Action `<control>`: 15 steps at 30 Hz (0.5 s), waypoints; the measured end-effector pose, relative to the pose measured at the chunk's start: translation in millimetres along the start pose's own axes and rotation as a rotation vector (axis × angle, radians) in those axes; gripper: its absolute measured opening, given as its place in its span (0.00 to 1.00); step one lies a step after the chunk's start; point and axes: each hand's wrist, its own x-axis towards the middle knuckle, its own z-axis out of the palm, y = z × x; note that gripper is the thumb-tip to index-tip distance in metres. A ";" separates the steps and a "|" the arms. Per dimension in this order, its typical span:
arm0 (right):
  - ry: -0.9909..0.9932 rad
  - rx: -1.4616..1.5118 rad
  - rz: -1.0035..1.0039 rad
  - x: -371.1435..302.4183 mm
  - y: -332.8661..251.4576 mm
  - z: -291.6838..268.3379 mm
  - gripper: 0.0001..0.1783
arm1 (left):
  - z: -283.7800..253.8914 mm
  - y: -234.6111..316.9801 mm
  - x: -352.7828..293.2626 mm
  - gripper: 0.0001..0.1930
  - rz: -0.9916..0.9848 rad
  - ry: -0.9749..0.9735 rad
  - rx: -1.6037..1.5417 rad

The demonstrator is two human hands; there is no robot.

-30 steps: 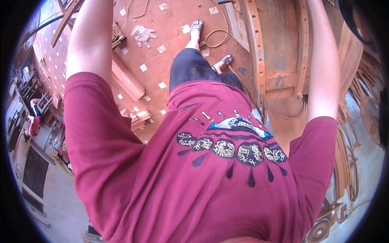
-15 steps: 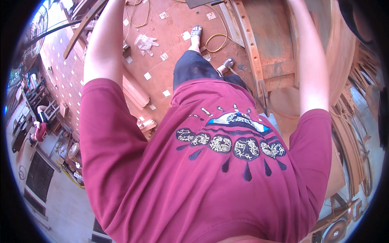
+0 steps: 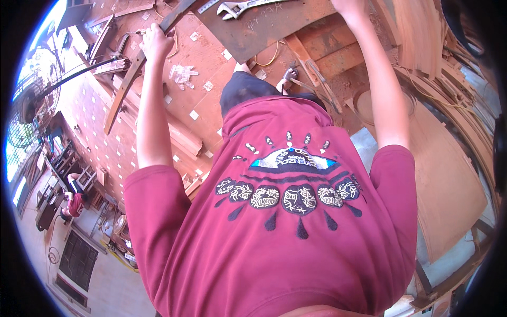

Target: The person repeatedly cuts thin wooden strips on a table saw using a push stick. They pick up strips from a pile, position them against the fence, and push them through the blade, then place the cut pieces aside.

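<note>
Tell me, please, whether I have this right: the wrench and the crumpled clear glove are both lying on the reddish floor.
Not quite: the head view shows the wrench lying on the dark board, not on the floor. The glove does lie on the reddish floor.

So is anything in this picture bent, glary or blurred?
In the head view, the wide lens bends things near the picture's edges; there too, glare whites out patches around the fan at far left, while the wrench at top looks fairly crisp.
</note>
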 end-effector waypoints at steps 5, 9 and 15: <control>0.029 0.195 0.294 -50.2 -13.9 -56.8 0.32 | 3.4 24.8 -60.6 0.24 -0.024 0.083 -0.025; 0.019 0.197 0.298 -74.4 -7.1 -74.2 0.32 | 1.0 38.1 -87.8 0.22 -0.036 0.107 -0.025; 0.051 0.170 0.277 -71.2 -12.4 -79.2 0.32 | -5.1 39.2 -87.0 0.21 -0.048 0.086 -0.032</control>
